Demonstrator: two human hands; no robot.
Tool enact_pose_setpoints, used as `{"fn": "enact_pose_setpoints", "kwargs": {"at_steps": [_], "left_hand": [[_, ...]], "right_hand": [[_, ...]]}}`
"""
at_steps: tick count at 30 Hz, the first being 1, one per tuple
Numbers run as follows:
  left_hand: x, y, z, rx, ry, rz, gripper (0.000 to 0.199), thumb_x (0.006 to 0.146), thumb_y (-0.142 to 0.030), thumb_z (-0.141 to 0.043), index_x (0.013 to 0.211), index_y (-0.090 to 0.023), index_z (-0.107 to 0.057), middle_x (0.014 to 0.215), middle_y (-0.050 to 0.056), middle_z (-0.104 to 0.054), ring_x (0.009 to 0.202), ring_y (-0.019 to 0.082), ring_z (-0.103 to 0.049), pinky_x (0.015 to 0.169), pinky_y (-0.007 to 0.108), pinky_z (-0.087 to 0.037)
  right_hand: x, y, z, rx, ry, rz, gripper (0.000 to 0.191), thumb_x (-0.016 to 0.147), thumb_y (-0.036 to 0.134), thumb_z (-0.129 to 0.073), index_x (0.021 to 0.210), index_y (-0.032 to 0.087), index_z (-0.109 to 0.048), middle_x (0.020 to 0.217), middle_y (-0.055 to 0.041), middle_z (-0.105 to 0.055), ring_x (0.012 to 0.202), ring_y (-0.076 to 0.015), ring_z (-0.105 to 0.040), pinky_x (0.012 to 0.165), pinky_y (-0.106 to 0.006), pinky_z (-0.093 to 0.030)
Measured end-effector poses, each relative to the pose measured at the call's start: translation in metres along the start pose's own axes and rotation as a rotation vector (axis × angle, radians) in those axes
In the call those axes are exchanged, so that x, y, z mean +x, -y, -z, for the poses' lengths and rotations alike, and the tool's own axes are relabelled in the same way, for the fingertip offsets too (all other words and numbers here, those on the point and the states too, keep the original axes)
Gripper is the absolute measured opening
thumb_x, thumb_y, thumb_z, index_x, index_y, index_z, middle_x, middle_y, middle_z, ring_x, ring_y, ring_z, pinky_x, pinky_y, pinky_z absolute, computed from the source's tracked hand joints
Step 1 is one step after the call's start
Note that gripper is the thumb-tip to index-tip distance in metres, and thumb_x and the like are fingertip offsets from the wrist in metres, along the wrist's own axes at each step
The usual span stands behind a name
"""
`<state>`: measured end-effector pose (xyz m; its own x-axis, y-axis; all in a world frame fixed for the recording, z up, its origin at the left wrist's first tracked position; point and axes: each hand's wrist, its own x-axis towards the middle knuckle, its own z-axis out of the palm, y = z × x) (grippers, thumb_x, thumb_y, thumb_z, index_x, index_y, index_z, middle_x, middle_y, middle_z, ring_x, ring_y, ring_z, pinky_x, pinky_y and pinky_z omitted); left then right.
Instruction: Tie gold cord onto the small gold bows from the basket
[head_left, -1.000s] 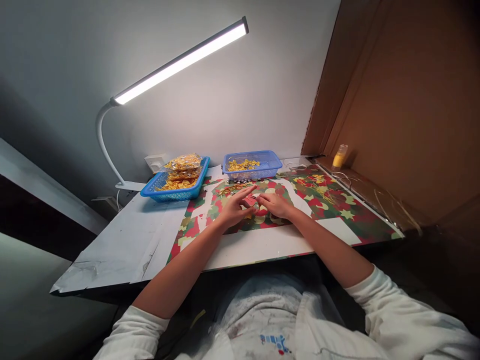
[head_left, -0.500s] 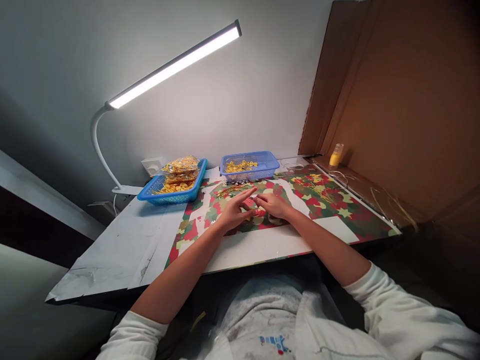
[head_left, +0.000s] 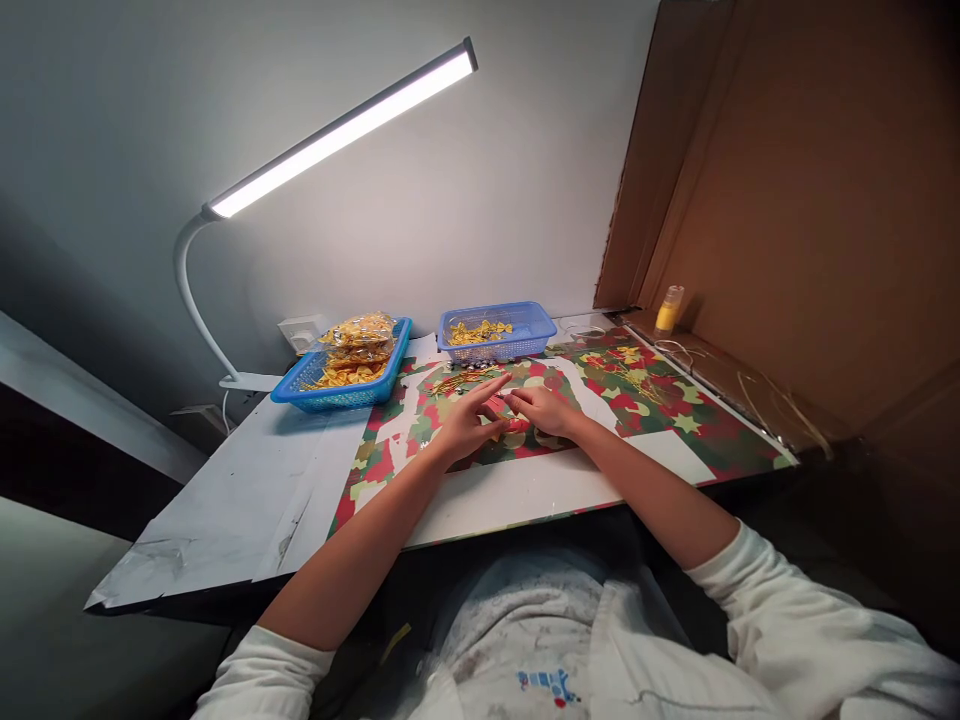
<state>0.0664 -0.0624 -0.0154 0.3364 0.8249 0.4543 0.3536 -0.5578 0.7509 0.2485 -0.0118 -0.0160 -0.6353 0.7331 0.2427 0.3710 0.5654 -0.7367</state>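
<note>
My left hand (head_left: pixel 466 424) is low over the patterned sheet, its index finger stretched out and its other fingers bent towards the thumb. Close by on the right, my right hand (head_left: pixel 546 410) has its thumb and fingertips pinched together, almost touching the left fingers. Whatever small thing lies between the fingertips is too small to make out. Just beyond the hands are a bunch of thin gold strands (head_left: pixel 459 382) and several small silvery beads (head_left: pixel 480 365).
A blue basket (head_left: pixel 330 398) holds yellow bows and bagged pieces; a lilac-blue basket (head_left: pixel 536 343) holds more bows. Gold-stringed pieces (head_left: pixel 637 380) lie at right. A lit lamp (head_left: pixel 345 130) hangs over the table. A yellow-filled bottle (head_left: pixel 667 312) stands by the cardboard (head_left: pixel 787 200).
The whole view has shifted very slightly. Both hands keep nearly the same pose and place, with only tiny movement at the fingertips.
</note>
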Motion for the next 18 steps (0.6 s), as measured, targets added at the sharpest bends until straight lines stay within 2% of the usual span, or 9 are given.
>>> {"fn": "enact_pose_setpoints", "kwargs": {"at_steps": [6, 10, 12, 14, 18], "left_hand": [[-0.001, -0.001, 0.001, -0.022, 0.003, 0.047, 0.07, 0.076, -0.029, -0.07, 0.141, -0.031, -0.044, 0.146, 0.013, -0.043, 0.06, 0.003, -0.057, 0.056, 0.02, -0.054], [-0.001, 0.002, 0.003, -0.057, -0.015, 0.064, 0.072, 0.075, -0.027, -0.071, 0.141, -0.031, -0.044, 0.15, 0.014, -0.038, 0.06, 0.003, -0.056, 0.053, 0.018, -0.052], [-0.001, 0.004, 0.004, -0.067, -0.016, 0.082, 0.072, 0.075, -0.027, -0.072, 0.141, -0.033, -0.044, 0.152, 0.013, -0.036, 0.06, 0.002, -0.056, 0.053, 0.018, -0.052], [-0.001, 0.006, 0.004, -0.075, -0.015, 0.102, 0.073, 0.074, -0.026, -0.072, 0.141, -0.034, -0.043, 0.153, 0.012, -0.035, 0.06, 0.002, -0.056, 0.053, 0.018, -0.052], [-0.001, 0.007, 0.004, -0.081, -0.014, 0.133, 0.074, 0.073, -0.026, -0.073, 0.141, -0.034, -0.044, 0.153, 0.012, -0.034, 0.06, 0.003, -0.057, 0.053, 0.019, -0.053]], "right_hand": [[0.0, 0.0, 0.003, -0.048, 0.025, -0.009, 0.049, 0.091, 0.056, -0.034, 0.069, 0.017, -0.053, 0.067, 0.0003, -0.055, 0.065, -0.0133, -0.049, 0.062, -0.024, -0.035], [-0.003, -0.001, 0.013, -0.206, -0.071, -0.148, 0.037, 0.093, 0.051, -0.04, 0.097, 0.019, -0.058, 0.069, 0.0001, -0.06, 0.066, -0.0157, -0.053, 0.061, -0.025, -0.034], [-0.005, -0.003, 0.019, -0.355, -0.146, -0.268, 0.032, 0.092, 0.045, -0.046, 0.108, 0.019, -0.055, 0.077, -0.0024, -0.064, 0.073, -0.0184, -0.056, 0.062, -0.026, -0.034], [-0.005, -0.006, 0.022, -0.49, -0.176, -0.358, 0.026, 0.091, 0.038, -0.051, 0.108, 0.019, -0.056, 0.089, -0.0064, -0.067, 0.084, -0.0213, -0.058, 0.065, -0.027, -0.035], [-0.003, -0.014, 0.021, -0.616, -0.168, -0.34, 0.017, 0.09, 0.028, -0.054, 0.103, 0.018, -0.06, 0.11, -0.0112, -0.064, 0.104, -0.0246, -0.054, 0.079, -0.031, -0.039]]}}
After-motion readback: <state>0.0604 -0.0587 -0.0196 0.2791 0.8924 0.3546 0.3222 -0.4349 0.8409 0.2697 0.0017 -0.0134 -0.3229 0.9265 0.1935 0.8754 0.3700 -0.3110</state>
